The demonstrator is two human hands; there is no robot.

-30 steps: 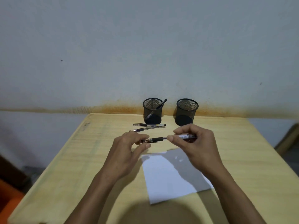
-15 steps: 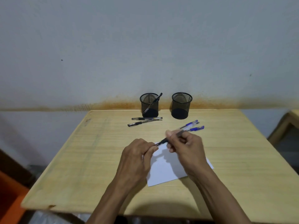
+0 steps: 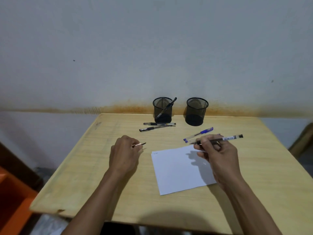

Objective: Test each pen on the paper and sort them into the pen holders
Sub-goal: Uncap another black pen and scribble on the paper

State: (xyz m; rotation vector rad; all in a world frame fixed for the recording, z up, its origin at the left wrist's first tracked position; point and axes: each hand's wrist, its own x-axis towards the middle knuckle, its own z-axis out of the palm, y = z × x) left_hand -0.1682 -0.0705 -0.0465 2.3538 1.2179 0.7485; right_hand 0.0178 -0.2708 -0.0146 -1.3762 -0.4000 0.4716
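My right hand (image 3: 216, 152) grips an uncapped black pen (image 3: 227, 138) above the far right corner of the white paper (image 3: 177, 172), its tip pointing left. My left hand (image 3: 124, 154) pinches the pen's cap (image 3: 140, 144) left of the paper. Two black pens (image 3: 158, 126) lie in front of the left mesh holder (image 3: 163, 109), which has one black pen in it. The right mesh holder (image 3: 196, 111) looks empty. Two blue pens (image 3: 200, 133) lie just beyond my right hand. A small scribble marks the paper's far left corner.
The wooden table (image 3: 254, 167) stands against a pale wall with a rust-coloured stain along its base. An orange object (image 3: 10, 200) sits on the floor at the left. A wooden piece (image 3: 303, 138) shows at the right edge.
My hands have pulled apart: the cap came off the pen and went left with my left hand. My right hand carried the pen to the right, over the paper's corner.
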